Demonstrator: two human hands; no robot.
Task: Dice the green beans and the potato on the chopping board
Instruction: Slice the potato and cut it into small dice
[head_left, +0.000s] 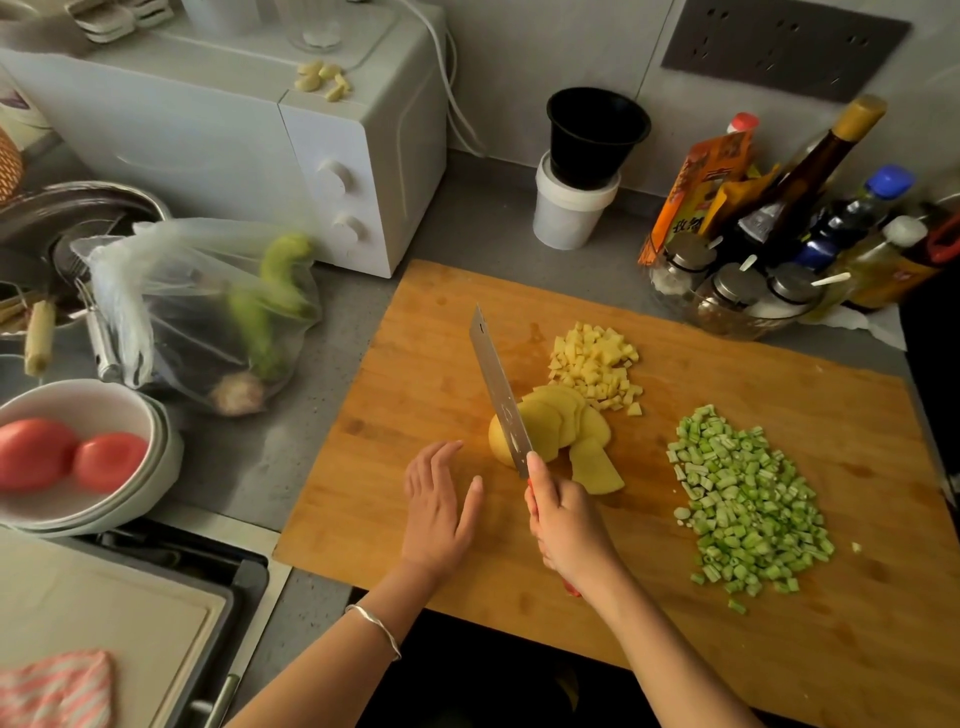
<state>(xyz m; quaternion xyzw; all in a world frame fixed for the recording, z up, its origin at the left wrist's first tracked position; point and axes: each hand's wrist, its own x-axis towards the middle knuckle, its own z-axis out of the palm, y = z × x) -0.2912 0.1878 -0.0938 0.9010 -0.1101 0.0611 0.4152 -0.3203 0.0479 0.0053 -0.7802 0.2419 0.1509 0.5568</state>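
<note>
A bracelet (374, 626) rings the left wrist. The left hand (441, 501) lies flat on the board (415, 332), fingers straight and holding nothing, at 8 o'clock from the potato (497, 444) and seemingly just short of touching it. The right hand (569, 525) is wrapped round the handle of the knife (498, 384), one finger up against the blade, which stands edge-down in the potato. Slices (587, 431) fan out at 3 o'clock. Potato dice (597, 364) lie at 1 o'clock, diced beans (748, 499) at 4 o'clock.
</note>
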